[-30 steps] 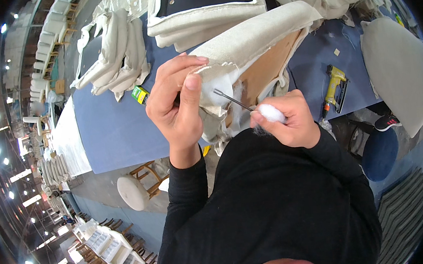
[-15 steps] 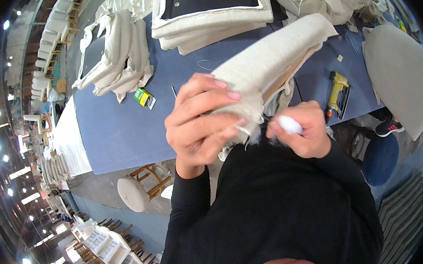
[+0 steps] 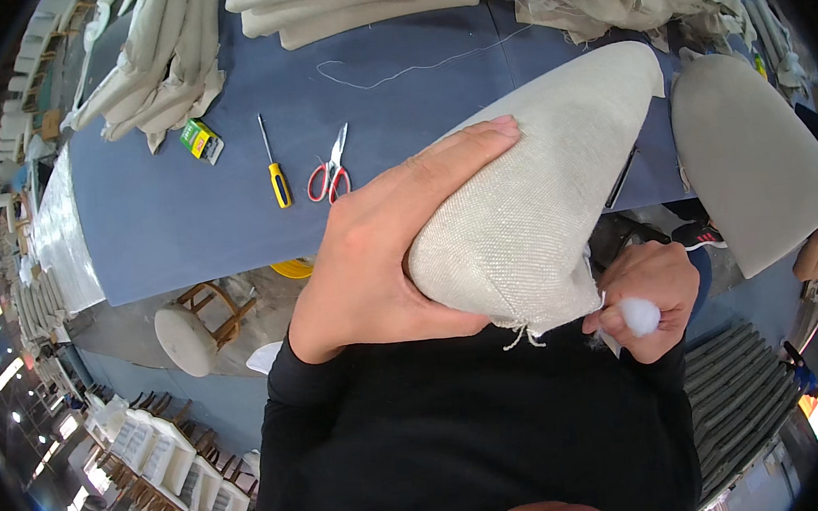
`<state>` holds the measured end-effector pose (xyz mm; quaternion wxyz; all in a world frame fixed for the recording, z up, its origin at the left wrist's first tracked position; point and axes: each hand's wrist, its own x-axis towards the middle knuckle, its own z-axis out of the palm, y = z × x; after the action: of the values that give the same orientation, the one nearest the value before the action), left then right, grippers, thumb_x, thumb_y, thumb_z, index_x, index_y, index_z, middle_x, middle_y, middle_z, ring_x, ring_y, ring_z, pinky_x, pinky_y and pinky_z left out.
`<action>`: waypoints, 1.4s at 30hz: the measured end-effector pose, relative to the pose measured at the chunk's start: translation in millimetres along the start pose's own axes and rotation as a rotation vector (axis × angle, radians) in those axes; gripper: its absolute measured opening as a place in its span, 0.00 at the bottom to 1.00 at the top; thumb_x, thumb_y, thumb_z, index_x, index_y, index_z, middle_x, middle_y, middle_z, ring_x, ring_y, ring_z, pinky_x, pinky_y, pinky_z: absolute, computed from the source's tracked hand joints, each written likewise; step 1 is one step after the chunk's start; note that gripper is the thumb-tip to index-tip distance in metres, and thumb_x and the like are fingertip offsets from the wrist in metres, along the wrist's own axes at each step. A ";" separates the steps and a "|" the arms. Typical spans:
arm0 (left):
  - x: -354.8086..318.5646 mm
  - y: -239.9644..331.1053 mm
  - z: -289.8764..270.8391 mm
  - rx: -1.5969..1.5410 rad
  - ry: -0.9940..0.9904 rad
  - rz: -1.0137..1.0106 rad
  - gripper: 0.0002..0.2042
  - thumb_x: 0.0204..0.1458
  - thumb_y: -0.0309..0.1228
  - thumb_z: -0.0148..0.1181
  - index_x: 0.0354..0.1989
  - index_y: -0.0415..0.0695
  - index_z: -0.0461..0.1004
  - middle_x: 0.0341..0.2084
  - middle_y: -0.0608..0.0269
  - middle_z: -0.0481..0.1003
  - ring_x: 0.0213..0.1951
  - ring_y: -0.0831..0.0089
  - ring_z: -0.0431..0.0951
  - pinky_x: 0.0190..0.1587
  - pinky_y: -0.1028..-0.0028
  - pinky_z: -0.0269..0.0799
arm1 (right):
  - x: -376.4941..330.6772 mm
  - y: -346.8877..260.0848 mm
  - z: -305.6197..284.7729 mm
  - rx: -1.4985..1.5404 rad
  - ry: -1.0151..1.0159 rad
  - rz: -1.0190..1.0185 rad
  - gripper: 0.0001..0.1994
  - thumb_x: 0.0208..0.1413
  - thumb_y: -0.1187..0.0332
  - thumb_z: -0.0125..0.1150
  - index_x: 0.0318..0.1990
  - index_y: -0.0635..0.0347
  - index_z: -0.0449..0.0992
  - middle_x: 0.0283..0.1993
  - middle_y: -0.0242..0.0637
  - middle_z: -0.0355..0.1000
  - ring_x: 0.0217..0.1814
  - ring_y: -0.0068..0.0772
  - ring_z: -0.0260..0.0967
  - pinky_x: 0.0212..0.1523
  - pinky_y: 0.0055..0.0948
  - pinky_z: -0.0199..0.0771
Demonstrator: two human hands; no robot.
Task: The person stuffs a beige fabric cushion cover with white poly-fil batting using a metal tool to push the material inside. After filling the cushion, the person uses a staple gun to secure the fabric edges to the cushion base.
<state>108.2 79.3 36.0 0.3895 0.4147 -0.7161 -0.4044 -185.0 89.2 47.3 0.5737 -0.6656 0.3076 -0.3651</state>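
A beige fabric-covered chair cushion [image 3: 547, 177] is held up in front of me, its near corner trailing loose threads. My left hand [image 3: 367, 268] grips its left side, thumb beneath and fingers stretched over the cloth. At the near right corner, my right hand [image 3: 656, 284] is closed by the fabric edge. A tuft of white stuffing [image 3: 640, 316] pokes out of that fist. The cushion's underside is hidden.
On the blue table [image 3: 167, 226] lie a yellow screwdriver [image 3: 279, 184], red-handled scissors [image 3: 337, 155] and a small green-yellow box [image 3: 200, 140]. Stacked beige cushions [image 3: 370, 9] and heaped fabric [image 3: 591, 1] line the far side. A grey padded panel [image 3: 752, 156] stands at right.
The cushion has turned its broad cloth face toward me and come nearer. My right hand moved right and lower with the stuffing. The view shifted, so the scissors and screwdriver now show.
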 end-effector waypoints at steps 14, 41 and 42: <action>-5.1 -5.4 -4.5 -0.055 0.025 0.046 0.51 0.30 0.44 0.87 0.67 0.33 0.73 0.65 0.41 0.75 0.68 0.49 0.76 0.72 0.59 0.67 | 18.2 -17.3 -8.8 0.005 -0.182 0.014 0.07 0.45 0.82 0.74 0.33 0.65 0.86 0.23 0.38 0.81 0.20 0.29 0.79 0.21 0.20 0.70; -7.6 -9.0 -20.4 -0.006 -0.004 0.009 0.50 0.31 0.44 0.87 0.66 0.34 0.75 0.64 0.44 0.77 0.66 0.52 0.78 0.69 0.61 0.71 | 20.8 -13.6 8.8 -0.015 -0.098 0.094 0.08 0.45 0.78 0.81 0.29 0.62 0.85 0.20 0.36 0.76 0.17 0.32 0.75 0.21 0.25 0.69; -8.6 -7.1 -21.2 -0.009 -0.010 0.007 0.50 0.31 0.44 0.88 0.66 0.35 0.75 0.64 0.44 0.77 0.66 0.52 0.78 0.69 0.61 0.71 | 23.1 -8.9 3.7 -0.041 -0.124 0.055 0.07 0.47 0.76 0.82 0.30 0.62 0.85 0.21 0.37 0.78 0.18 0.34 0.76 0.22 0.25 0.70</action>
<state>132.2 79.3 35.5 0.3890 0.4084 -0.7176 -0.4084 -169.4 73.4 58.9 0.5878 -0.6898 0.2970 -0.3007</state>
